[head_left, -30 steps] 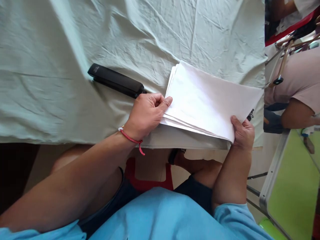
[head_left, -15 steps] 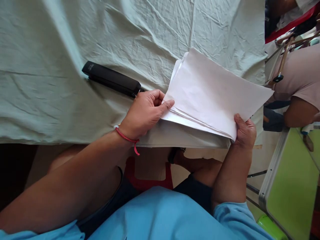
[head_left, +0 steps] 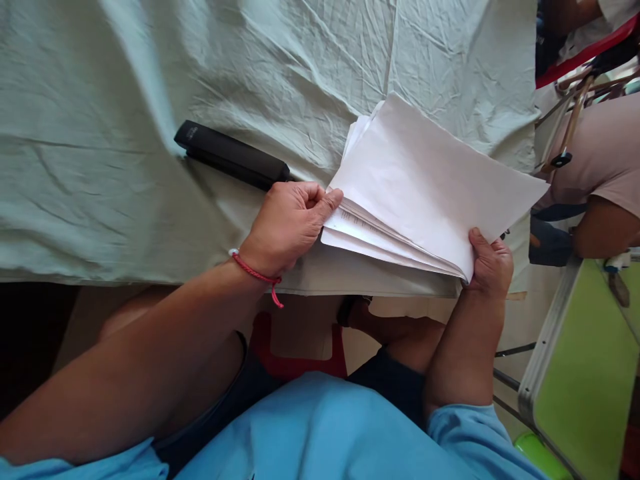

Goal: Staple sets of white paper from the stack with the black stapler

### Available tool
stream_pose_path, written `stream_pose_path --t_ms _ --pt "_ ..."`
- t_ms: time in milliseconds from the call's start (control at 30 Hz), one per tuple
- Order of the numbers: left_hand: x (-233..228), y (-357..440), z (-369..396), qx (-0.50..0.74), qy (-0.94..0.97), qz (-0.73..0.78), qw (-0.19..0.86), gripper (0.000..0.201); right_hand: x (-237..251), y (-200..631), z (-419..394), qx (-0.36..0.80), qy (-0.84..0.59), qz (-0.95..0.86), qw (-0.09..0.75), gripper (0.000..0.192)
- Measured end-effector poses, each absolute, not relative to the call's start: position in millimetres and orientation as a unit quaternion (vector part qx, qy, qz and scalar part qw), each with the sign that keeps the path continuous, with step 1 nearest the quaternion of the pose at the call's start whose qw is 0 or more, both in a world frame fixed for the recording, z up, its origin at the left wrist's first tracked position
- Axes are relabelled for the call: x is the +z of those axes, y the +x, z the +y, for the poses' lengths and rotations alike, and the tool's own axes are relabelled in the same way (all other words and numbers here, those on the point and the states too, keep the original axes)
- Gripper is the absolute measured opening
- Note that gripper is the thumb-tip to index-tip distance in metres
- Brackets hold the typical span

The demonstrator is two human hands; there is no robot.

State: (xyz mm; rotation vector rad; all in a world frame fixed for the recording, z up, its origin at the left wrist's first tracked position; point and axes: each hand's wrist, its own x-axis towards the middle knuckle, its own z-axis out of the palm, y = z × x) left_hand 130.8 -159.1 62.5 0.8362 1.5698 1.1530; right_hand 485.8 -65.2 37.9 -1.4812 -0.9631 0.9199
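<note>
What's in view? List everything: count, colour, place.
Paper: several sheets, white, centre
Stapler-like object: one, black, left of paper
Apparent clip: one, dark, paper's right
Cloth: one, pale green, under paper
Stool: one, red, below cloth
Tabletop: one, green, lower right
Rounded item: one, green, bottom right
Other person: at least one, pink clothing, right
Clutter: uncounted, mixed, upper right
Bracelet: one, red, wrist
Shirt: one, blue, bottom
Shorts: pair, dark, bottom
Left hand: one, paper's left edge
Right hand: one, paper's right

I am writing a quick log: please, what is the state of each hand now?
Left hand: closed, pinching the papers at their left edge.
Right hand: closed, holding the papers' right end, thumb on top.
</note>
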Motion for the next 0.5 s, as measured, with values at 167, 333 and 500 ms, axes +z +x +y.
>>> stream_pose_path --t_ms 167,333,500 --pt "57.0 131.6 -159.7 0.496 0.322 0.624 0.511 0.049 40.0 483.5 -66.7 0.386 -0.628 -0.394 0.549 0.047" --pt "57.8 133.3 -156.8 0.512 0.309 0.625 0.502 0.037 44.6 481.8 -70.0 0.396 -0.631 -0.398 0.537 0.048" --pt "57.9 131.7 -156.1 0.499 0.323 0.641 0.486 0.018 46.9 481.5 -72.7 0.412 -0.627 -0.398 0.527 0.048"
